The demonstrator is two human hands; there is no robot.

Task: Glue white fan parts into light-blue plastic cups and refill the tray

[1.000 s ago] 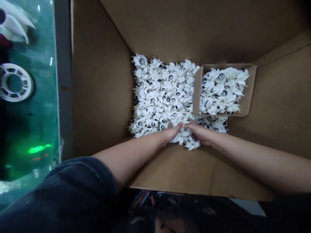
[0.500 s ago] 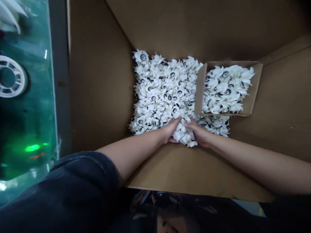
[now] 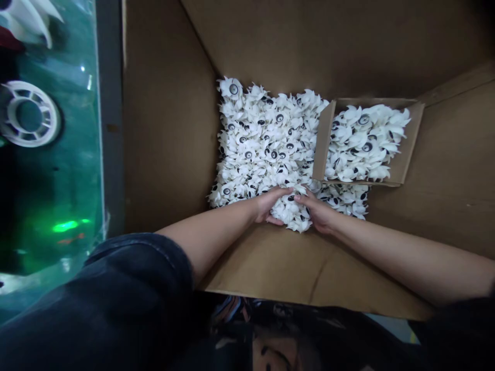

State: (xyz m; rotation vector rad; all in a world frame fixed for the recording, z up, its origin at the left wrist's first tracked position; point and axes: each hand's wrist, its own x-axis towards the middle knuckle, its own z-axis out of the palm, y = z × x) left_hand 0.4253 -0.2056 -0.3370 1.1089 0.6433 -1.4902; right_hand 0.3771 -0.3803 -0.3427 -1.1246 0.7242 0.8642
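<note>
Inside a deep cardboard box lies a thick layer of white bladed plastic impellers, many with dark round hubs. My left hand and my right hand close from both sides around a clump of these impellers near the box's front wall. Both thumbs rest on top of the clump; the left fingers curl under its side, while most of the right fingers are hidden. To the right of my hands, a smaller carton filled with the same impellers sits on the layer.
The large box's front wall rises between my body and the impellers. Left of the box is a green surface with a white spoked ring, a larger white bladed part and a glowing green light.
The view has shifted slightly, so the box and green surface appear further right. My hands stay around the clump, which has turned or settled a little, a dark hub now showing near my thumbs.
</note>
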